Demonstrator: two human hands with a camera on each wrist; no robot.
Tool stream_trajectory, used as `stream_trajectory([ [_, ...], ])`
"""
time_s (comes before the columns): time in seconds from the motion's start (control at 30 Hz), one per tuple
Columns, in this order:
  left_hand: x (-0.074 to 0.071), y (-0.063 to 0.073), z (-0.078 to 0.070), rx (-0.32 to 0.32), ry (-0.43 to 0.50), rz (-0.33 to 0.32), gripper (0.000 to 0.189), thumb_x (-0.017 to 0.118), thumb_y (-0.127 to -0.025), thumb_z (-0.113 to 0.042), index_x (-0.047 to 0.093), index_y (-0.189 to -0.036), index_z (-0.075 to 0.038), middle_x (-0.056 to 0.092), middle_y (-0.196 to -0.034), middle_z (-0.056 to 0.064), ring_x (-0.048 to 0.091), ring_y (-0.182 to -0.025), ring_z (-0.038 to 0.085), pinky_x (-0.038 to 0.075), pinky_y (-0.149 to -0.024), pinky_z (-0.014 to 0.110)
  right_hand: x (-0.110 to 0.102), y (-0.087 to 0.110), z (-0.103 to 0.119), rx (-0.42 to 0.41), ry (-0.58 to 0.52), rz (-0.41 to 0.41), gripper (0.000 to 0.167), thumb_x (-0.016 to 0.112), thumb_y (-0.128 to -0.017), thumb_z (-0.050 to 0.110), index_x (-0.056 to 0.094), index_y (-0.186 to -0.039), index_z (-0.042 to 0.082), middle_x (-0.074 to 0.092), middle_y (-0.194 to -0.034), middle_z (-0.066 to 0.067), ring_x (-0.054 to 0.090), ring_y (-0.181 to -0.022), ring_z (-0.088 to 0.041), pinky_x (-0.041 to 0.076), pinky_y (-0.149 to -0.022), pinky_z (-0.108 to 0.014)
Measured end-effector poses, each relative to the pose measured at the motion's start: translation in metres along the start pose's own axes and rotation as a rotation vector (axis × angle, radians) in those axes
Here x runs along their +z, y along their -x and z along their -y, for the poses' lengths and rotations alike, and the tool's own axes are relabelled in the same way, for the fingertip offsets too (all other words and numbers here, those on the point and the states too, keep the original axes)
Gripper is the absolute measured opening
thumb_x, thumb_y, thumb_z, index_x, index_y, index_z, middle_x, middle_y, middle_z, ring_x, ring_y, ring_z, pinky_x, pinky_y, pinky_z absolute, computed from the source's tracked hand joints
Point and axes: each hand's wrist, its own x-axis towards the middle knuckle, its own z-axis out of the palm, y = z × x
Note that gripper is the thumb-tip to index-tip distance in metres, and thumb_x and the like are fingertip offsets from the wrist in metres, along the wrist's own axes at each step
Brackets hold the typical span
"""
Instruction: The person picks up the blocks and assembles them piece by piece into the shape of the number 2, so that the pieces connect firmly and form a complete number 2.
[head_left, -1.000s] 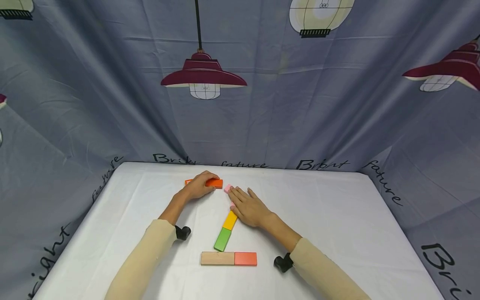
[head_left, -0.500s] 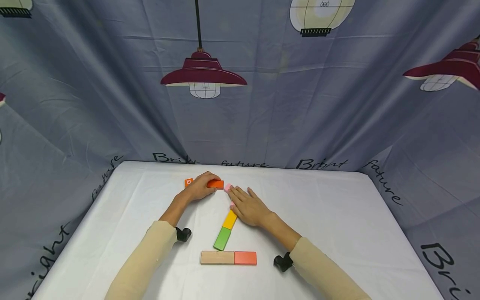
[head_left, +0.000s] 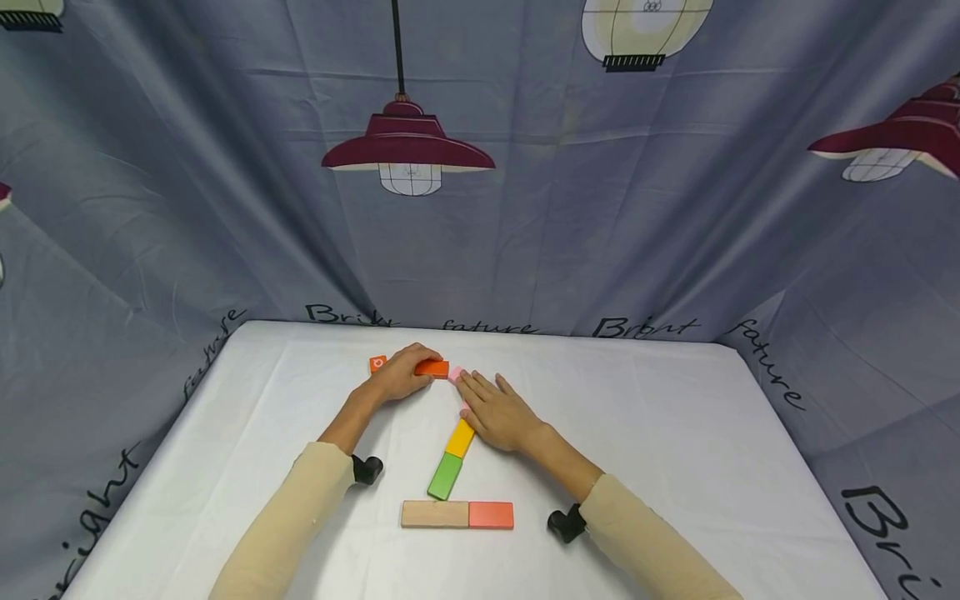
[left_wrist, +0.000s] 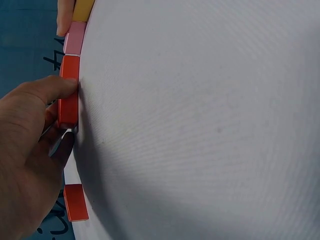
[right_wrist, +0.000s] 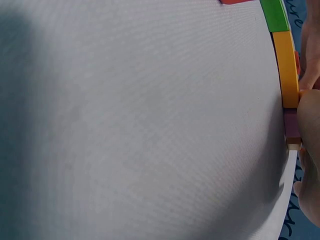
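My left hand (head_left: 405,373) pinches a long orange block (left_wrist: 68,95) between thumb and fingers at the far side of the table. The block's right end meets a small pink block (left_wrist: 75,37). My right hand (head_left: 504,417) lies with straight fingers over the far end of a slanting row, covering part of the pink there. From under it come a yellow block (head_left: 460,438) and a green block (head_left: 446,475), end to end. In the right wrist view, a purplish-looking block (right_wrist: 291,122) adjoins the yellow one.
A small orange cube (head_left: 377,363) with a white mark stands left of my left hand. Nearer me, a plain wooden block (head_left: 435,514) and a coral block (head_left: 491,515) lie end to end. A white cloth covers the table (head_left: 637,417); a grey curtain (head_left: 525,250) hangs behind.
My left hand has slid the orange block slightly right, closing the gap to the pink block and leaving the orange cube behind. The right hand has stayed in place.
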Motion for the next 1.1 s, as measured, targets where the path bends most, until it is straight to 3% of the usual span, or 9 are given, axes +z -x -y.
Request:
stream_trajectory([
  [0.93, -0.0002, 0.0008, -0.0018, 0.006, -0.001, 0.001, 0.043, 0.064, -0.095, -0.009, 0.058, -0.137, -0.005, 0.055, -0.135, 0.014, 0.049, -0.128, 0.030, 0.036, -0.111, 0.048, 0.0007, 0.0001, -0.0008, -0.001, -0.013, 0.000, 0.061, 0.029, -0.109, 0.042, 0.020, -0.160, 0.010, 0.017, -0.165, -0.006, 0.015, -0.151, -0.022, 0.013, -0.120, -0.052],
  [1.1, -0.0042, 0.0042, 0.0003, -0.006, 0.028, -0.031, 0.048, 0.067, -0.093, -0.010, 0.056, -0.139, -0.005, 0.053, -0.139, 0.014, 0.048, -0.130, 0.030, 0.036, -0.111, 0.048, 0.0001, 0.0001, -0.0007, 0.003, -0.002, 0.012, 0.061, 0.027, -0.109, 0.043, 0.018, -0.160, 0.011, 0.015, -0.165, -0.005, 0.014, -0.151, -0.021, 0.012, -0.120, -0.052],
])
